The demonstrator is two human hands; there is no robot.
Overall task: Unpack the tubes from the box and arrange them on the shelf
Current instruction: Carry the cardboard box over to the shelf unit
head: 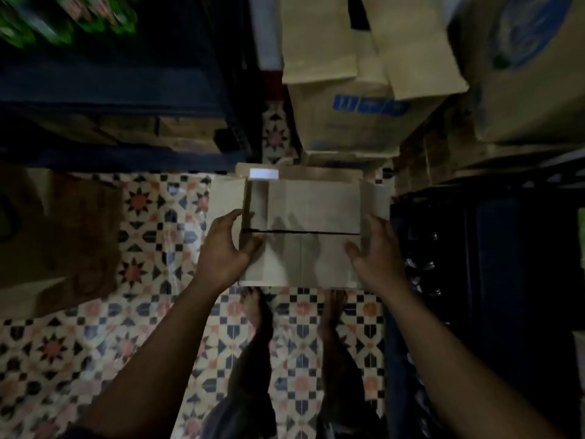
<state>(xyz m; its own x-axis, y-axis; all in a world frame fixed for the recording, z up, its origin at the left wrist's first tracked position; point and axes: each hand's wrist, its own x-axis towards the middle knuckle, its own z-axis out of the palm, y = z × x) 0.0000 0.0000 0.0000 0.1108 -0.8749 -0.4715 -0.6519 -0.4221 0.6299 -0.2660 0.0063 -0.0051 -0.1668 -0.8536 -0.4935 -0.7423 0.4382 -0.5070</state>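
A brown cardboard box (304, 236) stands on the patterned floor in front of my feet, its top flaps closed with a dark seam across the middle. My left hand (226, 248) grips the box's left edge, thumb on top. My right hand (375, 248) grips the right edge, fingers curled over the side flap. A white label or tape strip (263, 173) shows at the box's far left corner. No tubes are visible. The dark blue shelf (110, 90) rises at the upper left, with blurred green packages (63, 20) on it.
Stacked cardboard cartons (354, 90) stand behind the box, and a larger one (522, 68) sits at the upper right. A brown carton (57, 236) lies at the left. A dark crate (459, 248) stands on the right. My bare feet (256, 312) are just below the box.
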